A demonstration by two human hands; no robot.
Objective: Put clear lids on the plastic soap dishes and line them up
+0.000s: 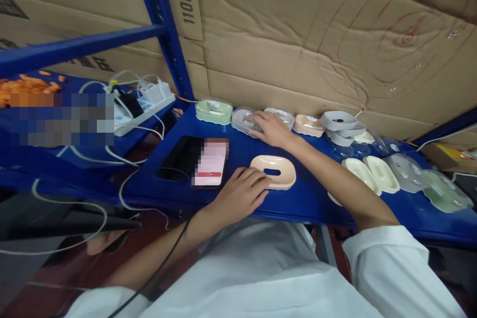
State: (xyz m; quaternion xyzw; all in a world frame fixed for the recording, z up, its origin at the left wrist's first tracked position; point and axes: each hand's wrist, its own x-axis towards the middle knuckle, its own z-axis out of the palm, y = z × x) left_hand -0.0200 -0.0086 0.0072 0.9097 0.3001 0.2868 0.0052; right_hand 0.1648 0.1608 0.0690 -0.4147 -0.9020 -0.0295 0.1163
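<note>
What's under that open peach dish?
Through the slot in the peach dish, blue tabletop shows. The rest underneath is hidden; the left hand overlaps its left side.

Wears a loose, creased white shirt (257, 278) with wide, short, hemmed sleeves (391, 261). Has a thin black cable (146, 284) lying across the bare left forearm (149, 254) and left sleeve (99, 303).

Cardboard (261, 39) behind
A phone (213, 159) (pink screen, partly pixelated) lies left of centre; farther left, a power strip (148, 115) sits near orange pieces (30, 87).
</note>
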